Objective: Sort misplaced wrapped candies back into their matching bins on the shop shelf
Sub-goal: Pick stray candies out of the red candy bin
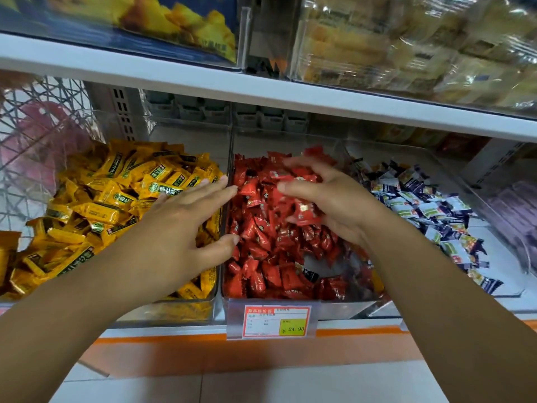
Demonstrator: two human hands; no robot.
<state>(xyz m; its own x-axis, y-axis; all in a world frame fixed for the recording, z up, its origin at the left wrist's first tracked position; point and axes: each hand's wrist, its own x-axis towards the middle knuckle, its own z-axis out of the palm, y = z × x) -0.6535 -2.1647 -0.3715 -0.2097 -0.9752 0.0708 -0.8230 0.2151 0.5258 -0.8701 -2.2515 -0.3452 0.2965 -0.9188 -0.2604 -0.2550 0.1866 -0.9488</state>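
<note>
Three clear bins stand side by side on the shelf. The left bin holds yellow wrapped candies (pixel 101 199), the middle bin red wrapped candies (pixel 261 245), the right bin blue-and-white wrapped candies (pixel 421 207). My left hand (pixel 189 225) lies flat with straight fingers over the yellow candies, its fingertips reaching the divider to the red bin. My right hand (pixel 331 199) hovers over the red bin with curled fingers, gripping a few red candies (pixel 305 215). A dark-wrapped candy (pixel 310 275) lies among the red ones near the bin's front.
A price tag (pixel 276 321) hangs on the front of the red bin. Above, a white shelf board (pixel 203 80) carries clear boxes of packaged snacks (pixel 406 45). A wire rack (pixel 37 126) stands at the far left. An orange strip edges the shelf front.
</note>
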